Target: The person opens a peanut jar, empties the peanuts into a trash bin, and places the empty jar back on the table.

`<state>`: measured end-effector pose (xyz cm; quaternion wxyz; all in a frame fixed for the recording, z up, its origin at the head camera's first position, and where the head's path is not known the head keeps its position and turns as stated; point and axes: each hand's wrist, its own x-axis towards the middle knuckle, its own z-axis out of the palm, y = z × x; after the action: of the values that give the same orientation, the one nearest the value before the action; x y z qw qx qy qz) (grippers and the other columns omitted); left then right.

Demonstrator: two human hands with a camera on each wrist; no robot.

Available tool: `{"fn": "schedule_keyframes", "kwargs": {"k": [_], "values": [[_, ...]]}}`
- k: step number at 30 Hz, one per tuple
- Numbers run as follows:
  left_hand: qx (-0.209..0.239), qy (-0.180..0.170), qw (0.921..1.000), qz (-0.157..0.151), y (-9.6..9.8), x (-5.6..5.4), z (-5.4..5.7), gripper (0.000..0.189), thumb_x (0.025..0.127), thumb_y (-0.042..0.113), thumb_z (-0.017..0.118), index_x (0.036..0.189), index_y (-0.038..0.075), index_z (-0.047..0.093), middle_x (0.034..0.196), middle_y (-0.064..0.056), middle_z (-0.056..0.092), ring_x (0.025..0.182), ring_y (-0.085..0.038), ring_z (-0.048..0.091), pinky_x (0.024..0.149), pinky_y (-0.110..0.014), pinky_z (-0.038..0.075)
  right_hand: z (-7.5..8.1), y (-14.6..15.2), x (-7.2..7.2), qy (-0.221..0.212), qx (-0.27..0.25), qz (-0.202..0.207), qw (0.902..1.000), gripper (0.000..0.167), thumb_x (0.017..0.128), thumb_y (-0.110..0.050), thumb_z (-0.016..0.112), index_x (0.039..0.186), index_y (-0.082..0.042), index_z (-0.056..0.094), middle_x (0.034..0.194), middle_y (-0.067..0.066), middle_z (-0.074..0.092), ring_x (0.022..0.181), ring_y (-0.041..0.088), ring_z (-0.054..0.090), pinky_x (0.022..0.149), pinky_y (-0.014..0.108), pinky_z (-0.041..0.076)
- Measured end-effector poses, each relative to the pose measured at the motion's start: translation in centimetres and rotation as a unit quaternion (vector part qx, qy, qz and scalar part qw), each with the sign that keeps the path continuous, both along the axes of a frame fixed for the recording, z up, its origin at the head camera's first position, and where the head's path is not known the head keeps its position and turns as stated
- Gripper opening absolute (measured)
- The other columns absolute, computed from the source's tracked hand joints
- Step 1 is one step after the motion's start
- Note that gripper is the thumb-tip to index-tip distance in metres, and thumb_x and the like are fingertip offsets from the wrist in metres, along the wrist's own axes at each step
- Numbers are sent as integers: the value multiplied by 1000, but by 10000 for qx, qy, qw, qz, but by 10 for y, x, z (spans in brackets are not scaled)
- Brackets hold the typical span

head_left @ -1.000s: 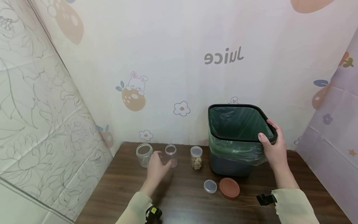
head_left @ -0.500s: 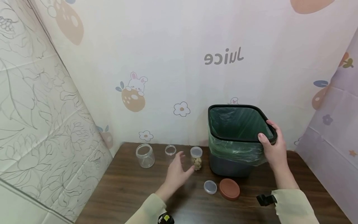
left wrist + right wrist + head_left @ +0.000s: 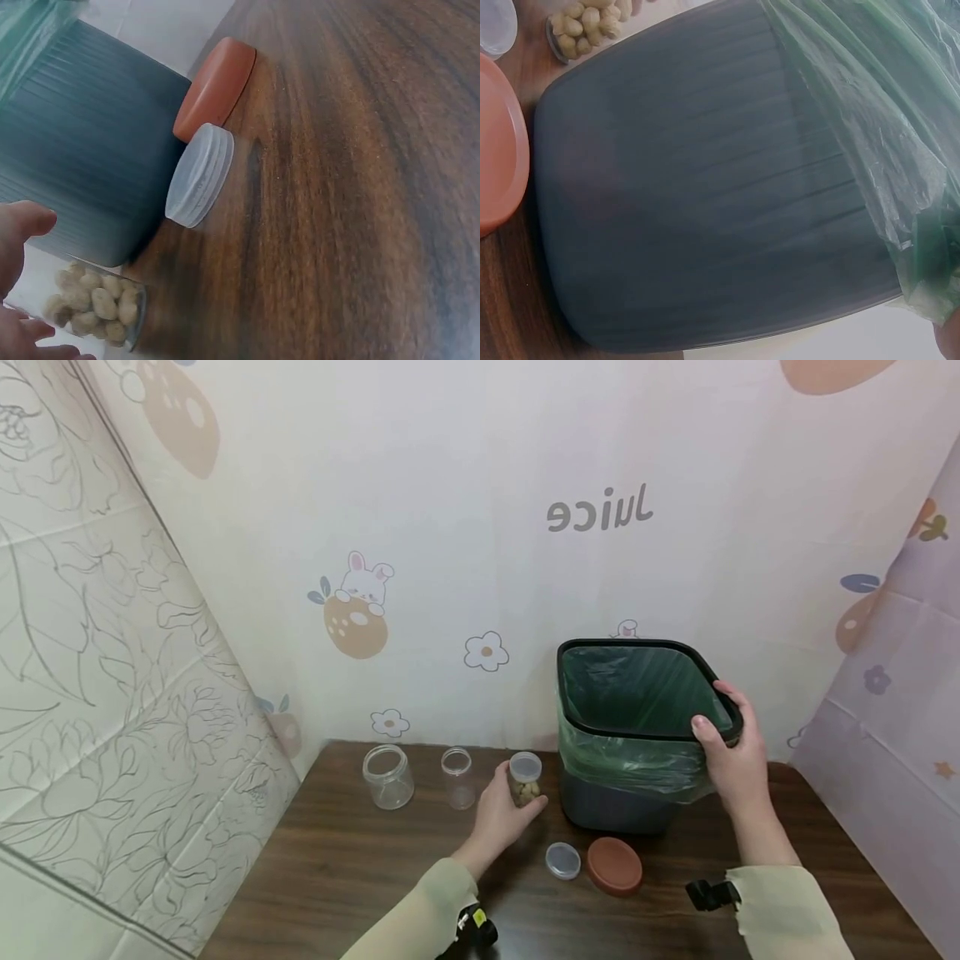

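Note:
A small clear jar of peanuts (image 3: 526, 790) with a translucent lid stands upright near the back of the table. My left hand (image 3: 501, 814) reaches around it, fingers at its left side and thumb across its front right. In the left wrist view, the thumb (image 3: 31, 219) stands apart from the jar (image 3: 101, 306). My right hand (image 3: 731, 752) grips the right corner of the black rim of a dark trash can (image 3: 618, 802), thumb in front and fingers over the far side. A green plastic liner (image 3: 637, 764) hangs over the can's outside.
Two lidless clear jars, a wide one (image 3: 388, 778) and a narrow one (image 3: 458, 781), stand left of the left hand. A clear lid (image 3: 563, 860) and a reddish-brown lid (image 3: 615, 866) lie before the can on the wooden table (image 3: 360, 877). A patterned curtain rises behind.
My left hand has moved right, from beside the two lidless jars to around the peanut jar. My right hand keeps its grip on the trash can's rim.

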<state>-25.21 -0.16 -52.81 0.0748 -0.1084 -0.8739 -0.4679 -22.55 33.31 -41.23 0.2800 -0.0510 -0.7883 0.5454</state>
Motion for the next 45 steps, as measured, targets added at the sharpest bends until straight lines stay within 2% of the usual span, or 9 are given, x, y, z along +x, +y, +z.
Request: {"fn": "schedule_keyframes", "kwargs": {"k": [4,6,13,17,20,24,31,38,45], "values": [[171,-110,9998,67,4,-3,-5,83,91,36,88,155,0,49,139,-17,69,127,-37,67,105,-57,55,0,-1,0,23,1,2,10000,69,102,-34,64,168,-37,41,166,9,43,121,22,47,90,28,38],[161,126,9997,144,5,-11,-21,79,93,39,87,154,2,51,135,-16,71,121,-36,69,99,-55,57,1,-1,0,36,-3,7,10000,69,102,-34,64,167,-38,41,165,9,43,121,22,47,90,28,38],[391,325,9983,288,6,-22,-36,79,88,40,92,150,7,57,132,-13,73,118,-34,71,97,-55,58,0,0,-1,27,-31,-20,10000,70,102,-34,64,168,-37,41,165,9,44,120,19,47,90,29,38],[352,550,9969,442,9,-36,-59,76,85,42,94,146,12,60,127,-7,76,113,-27,72,93,-47,59,-1,0,-2,40,-49,-19,10000,70,102,-33,63,168,-35,41,165,9,45,120,19,46,90,29,37],[415,651,9961,432,9,-41,-64,73,85,42,95,144,13,62,124,-5,77,111,-24,73,92,-44,59,-1,0,-2,42,-65,-22,10000,70,102,-33,63,168,-34,41,166,8,44,121,18,46,91,28,36],[483,663,9959,380,9,-38,-58,60,87,41,94,133,15,65,116,-2,77,103,-20,73,87,-42,59,-1,0,-2,33,-58,-20,10000,70,102,-33,63,168,-34,41,167,8,43,121,19,46,91,28,37],[414,277,9984,274,7,-17,-21,47,87,33,94,123,14,68,110,-3,78,100,-21,73,88,-43,59,-2,1,-2,54,-93,19,9999,70,102,-32,63,169,-33,40,166,9,42,120,19,46,91,28,37],[287,23,9991,320,7,-17,-18,45,89,32,93,123,16,69,110,0,78,100,-18,72,88,-38,57,0,0,-1,46,-71,27,10000,71,102,-32,63,169,-32,40,165,10,43,119,17,47,90,27,38],[647,94,9976,238,3,-12,-16,43,89,30,92,121,15,69,109,-2,78,97,-17,71,86,-40,59,-1,0,0,68,-78,53,9999,71,102,-32,63,169,-32,40,166,11,43,120,18,47,91,27,37]]}}
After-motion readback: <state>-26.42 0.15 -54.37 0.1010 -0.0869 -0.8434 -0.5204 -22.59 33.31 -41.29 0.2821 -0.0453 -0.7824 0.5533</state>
